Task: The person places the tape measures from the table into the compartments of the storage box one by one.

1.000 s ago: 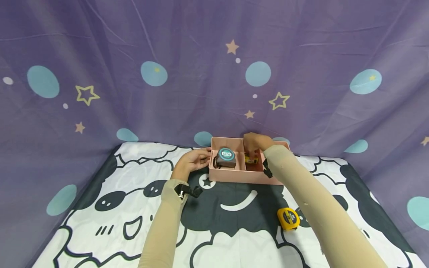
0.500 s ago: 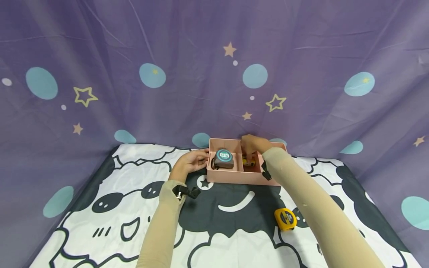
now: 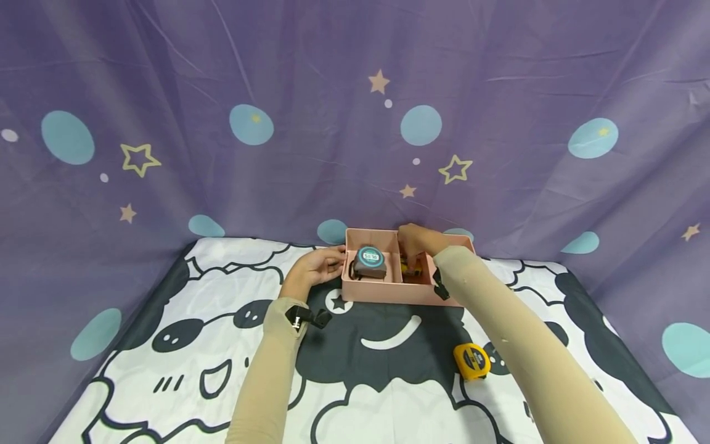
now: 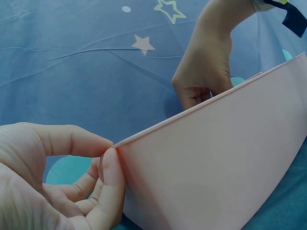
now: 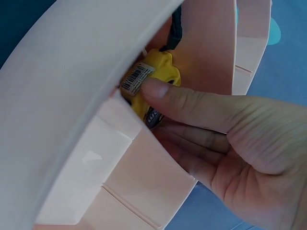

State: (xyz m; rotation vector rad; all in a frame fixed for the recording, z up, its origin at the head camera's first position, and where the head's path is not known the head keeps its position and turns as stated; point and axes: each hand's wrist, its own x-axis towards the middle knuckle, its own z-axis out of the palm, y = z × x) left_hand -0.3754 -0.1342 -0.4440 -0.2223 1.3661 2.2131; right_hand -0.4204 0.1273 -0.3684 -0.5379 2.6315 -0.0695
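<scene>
A pink divided box (image 3: 402,294) sits at the back of the cloth. My left hand (image 3: 317,269) pinches a corner of its left end, thumb and forefinger meeting at the rim in the left wrist view. Inside the middle compartment, my right hand (image 3: 420,240) holds a yellow tape measure (image 5: 165,67) between thumb and fingers. It has a barcode sticker and a dark strap; the fingers behind it are partly hidden. A dark tape measure (image 3: 370,263) with a teal round label lies in the left compartment.
Another yellow tape measure (image 3: 471,361) lies on the cartoon-printed cloth (image 3: 399,407), in front of the box and beside the right forearm. Directly behind the box hangs a purple curtain (image 3: 333,172). The right forearm hides much of the box's right end.
The view has shifted slightly. Both hands keep their places at the box, and the right hand stays on the yellow tape measure in the middle compartment.
</scene>
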